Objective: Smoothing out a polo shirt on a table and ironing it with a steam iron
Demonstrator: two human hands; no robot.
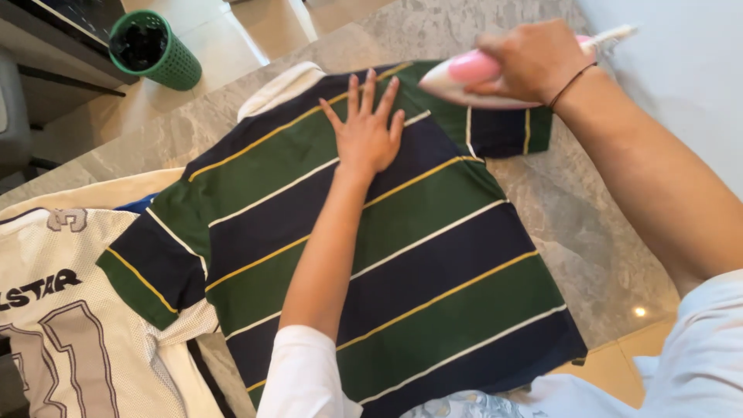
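A striped polo shirt [418,255] in green and navy with yellow and white lines lies spread flat on a grey stone counter [588,224], its white collar toward the far side. My left hand [368,128] presses flat on the upper chest, fingers spread. My right hand [530,58] grips a pink and white iron [464,73], which rests on the shirt's shoulder near the right sleeve.
A white mesh sports jersey [70,317] lies at the left, partly under the polo's sleeve. A green perforated bin [155,50] stands on the tiled floor at the far left beside dark furniture. A white wall [681,70] borders the counter on the right.
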